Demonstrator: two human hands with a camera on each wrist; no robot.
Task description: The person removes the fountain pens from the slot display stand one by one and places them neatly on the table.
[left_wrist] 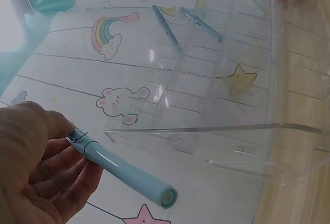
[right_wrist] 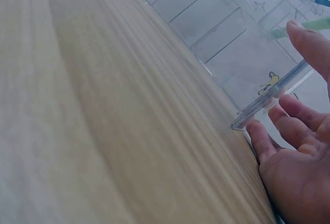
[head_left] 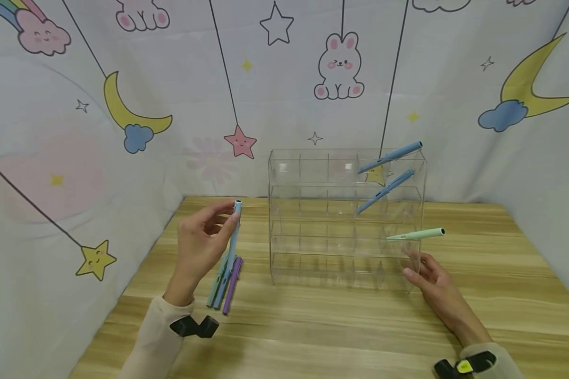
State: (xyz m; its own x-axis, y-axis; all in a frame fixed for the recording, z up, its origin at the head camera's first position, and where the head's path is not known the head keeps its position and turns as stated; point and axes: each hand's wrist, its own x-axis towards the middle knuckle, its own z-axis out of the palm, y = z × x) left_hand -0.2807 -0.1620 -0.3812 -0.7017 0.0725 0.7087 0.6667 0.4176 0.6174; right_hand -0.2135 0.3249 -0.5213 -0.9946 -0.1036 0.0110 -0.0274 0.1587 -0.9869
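My left hand point(head_left: 200, 239) pinches a light blue pen point(left_wrist: 134, 175) between thumb and fingers, to the left of a clear pen rack point(head_left: 313, 255). In the head view the pen stands nearly upright, above several pens on the table: a green pen point(head_left: 215, 292), a blue pen point(head_left: 222, 289) and a purple pen point(head_left: 232, 287). The right hand point(head_left: 443, 292) grips the rack's lower right side, thumb in front and fingers behind the side panel point(right_wrist: 273, 92). Two blue pens point(head_left: 400, 151) point(head_left: 389, 189) lean in the upper rows; a pale green pen point(head_left: 419, 235) lies lower down.
The rack stands upright on a wood-grain table point(head_left: 341, 326), divided into rows of small compartments. Behind the table hangs a white cloth point(head_left: 189, 95) printed with stars, moons and rabbits. Dark camera straps point(head_left: 189, 326) sit on both wrists.
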